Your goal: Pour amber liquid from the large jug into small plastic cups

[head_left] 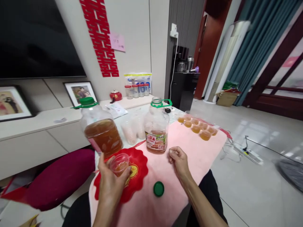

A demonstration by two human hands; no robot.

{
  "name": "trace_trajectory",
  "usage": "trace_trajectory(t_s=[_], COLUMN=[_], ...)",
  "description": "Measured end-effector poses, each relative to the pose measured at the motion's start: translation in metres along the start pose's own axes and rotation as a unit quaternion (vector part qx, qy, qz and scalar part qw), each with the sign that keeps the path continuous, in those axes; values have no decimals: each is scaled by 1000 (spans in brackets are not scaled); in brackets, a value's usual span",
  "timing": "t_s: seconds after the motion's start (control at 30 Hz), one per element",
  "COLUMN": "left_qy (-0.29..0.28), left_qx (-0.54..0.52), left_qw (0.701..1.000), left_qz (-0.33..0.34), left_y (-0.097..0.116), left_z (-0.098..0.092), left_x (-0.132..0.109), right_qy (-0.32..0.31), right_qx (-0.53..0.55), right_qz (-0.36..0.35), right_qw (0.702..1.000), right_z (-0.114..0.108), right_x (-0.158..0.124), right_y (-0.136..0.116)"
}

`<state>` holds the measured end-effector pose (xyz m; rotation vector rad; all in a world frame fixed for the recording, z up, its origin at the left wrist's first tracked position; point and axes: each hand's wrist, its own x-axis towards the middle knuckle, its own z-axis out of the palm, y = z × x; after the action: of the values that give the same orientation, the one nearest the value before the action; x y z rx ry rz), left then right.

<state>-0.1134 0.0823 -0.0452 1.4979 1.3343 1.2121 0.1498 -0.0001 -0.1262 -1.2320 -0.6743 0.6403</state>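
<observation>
My left hand (109, 179) holds a small clear plastic cup (119, 164) with a little amber liquid, above a red scalloped plate (138, 176). Behind it stands a large capped jug (100, 129) half full of amber liquid. My right hand (178, 160) rests on the pink cloth (196, 157) with fingers curled in and nothing visible in them, just right of an uncapped jug (156, 129) that is nearly empty. A loose green cap (158, 189) lies on the cloth between my forearms.
Several filled small cups (197, 126) stand at the cloth's far right. A stack of empty clear cups (132, 129) sits between the jugs. A magenta cushion (59, 179) lies at the left. A power strip (248, 154) lies on the floor.
</observation>
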Motion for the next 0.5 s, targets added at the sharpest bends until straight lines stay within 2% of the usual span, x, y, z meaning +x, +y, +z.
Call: trace_trajectory(t_s=[0.3,0.37,0.5], left_qy=[-1,-6,18], left_qx=[-65,-76,-82], left_qw=[997,995,996], left_qz=[-49,-59,-41], left_y=[-10,-9,3], left_z=[-2,-2,2], left_x=[13,14,6], right_qy=[-19,-20,-19], right_qx=[-3,-2,1], right_qz=[-1,-2,-4], right_qw=[1000,1000,1000], right_z=[1,2,3], right_x=[-1,-1,-3], right_y=[0,-1,-2])
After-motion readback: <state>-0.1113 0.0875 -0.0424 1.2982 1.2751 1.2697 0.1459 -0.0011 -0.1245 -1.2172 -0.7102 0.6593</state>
